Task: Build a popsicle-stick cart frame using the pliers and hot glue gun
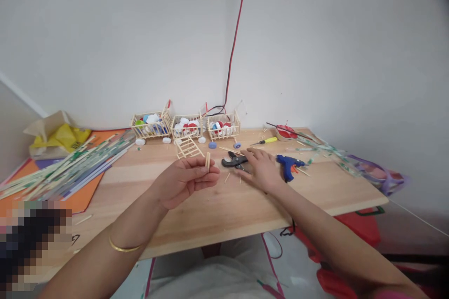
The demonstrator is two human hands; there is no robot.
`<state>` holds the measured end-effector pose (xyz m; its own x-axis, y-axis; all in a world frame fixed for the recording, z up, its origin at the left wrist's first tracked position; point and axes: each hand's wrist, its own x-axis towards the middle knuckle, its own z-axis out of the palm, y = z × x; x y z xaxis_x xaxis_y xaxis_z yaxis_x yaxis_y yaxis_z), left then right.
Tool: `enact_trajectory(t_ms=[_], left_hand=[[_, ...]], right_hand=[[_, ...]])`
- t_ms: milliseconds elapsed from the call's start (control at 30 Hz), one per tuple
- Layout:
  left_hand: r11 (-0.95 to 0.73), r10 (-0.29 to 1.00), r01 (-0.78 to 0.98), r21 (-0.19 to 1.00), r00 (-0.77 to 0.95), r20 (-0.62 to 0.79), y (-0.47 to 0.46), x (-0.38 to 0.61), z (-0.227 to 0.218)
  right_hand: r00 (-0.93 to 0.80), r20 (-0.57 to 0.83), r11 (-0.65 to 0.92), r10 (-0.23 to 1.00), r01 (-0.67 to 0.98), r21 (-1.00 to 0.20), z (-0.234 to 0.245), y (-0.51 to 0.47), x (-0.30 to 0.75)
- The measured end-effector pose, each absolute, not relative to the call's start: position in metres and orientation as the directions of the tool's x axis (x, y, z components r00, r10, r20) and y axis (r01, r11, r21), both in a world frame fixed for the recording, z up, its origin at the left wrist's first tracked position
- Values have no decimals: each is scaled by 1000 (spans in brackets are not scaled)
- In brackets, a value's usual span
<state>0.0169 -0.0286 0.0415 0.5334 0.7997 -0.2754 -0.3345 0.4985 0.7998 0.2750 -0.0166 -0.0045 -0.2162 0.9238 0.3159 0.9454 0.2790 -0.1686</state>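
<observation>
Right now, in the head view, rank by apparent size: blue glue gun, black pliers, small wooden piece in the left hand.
1. blue glue gun
2. black pliers, only slightly smaller and partly under the right hand, so unsure
3. small wooden piece in the left hand

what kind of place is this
Probably a home craft corner: a wooden table against a plain wall holds a blue glue gun, a heap of long thin sticks and three small stick-built baskets. The left hand holds a short stick piece.
</observation>
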Motion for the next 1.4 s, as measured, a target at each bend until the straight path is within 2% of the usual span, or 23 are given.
enact_trajectory(t_ms=[100,167,200,267,367,500,600,700,800,933,1033,1133,1233,1400], left_hand=[[459,796,-262,849,545,-262,-29,18,40],[397,801,-188,898,550,-239,-30,19,39],[358,805,-150,921,550,-223,-31,19,40],[279,822,-86,956,537,-192,-33,18,40],[191,862,-16,981,482,-160,-37,14,41],[34,923,198,980,370,-106,-41,2,44],[-76,981,359,930,192,6,-38,-9,47],[-123,990,380,917,-23,142,-28,-15,49],[-174,961,404,898,-131,245,-20,-15,45],[-221,932,521,825,-137,336,-18,-7,28],[-334,887,586,739,-71,457,-21,-1,12],[-408,861,614,675,14,508,-22,0,-1],[-406,866,650,643,48,498,-21,-1,-7],[-426,867,610,668,65,493,-22,-5,-6]], right_hand=[[-272,411,464,870,732,-499,20,-16,257],[-365,421,557,830,532,-638,38,-19,241],[-432,409,586,804,460,-667,47,-21,233],[-533,370,616,761,413,-671,61,-25,220],[-607,250,593,754,466,-657,68,-27,213],[-568,125,505,813,583,-637,51,-22,221],[-424,143,425,894,704,-568,24,-13,227],[-349,172,386,921,761,-522,2,-1,228],[-351,196,402,915,770,-495,-8,9,224],[-360,332,486,872,727,-485,-4,22,222],[-342,453,558,823,632,-537,8,27,220],[-400,452,603,797,517,-607,22,28,212],[-512,424,650,747,432,-626,28,28,201],[-511,450,665,732,396,-633,17,28,192]])
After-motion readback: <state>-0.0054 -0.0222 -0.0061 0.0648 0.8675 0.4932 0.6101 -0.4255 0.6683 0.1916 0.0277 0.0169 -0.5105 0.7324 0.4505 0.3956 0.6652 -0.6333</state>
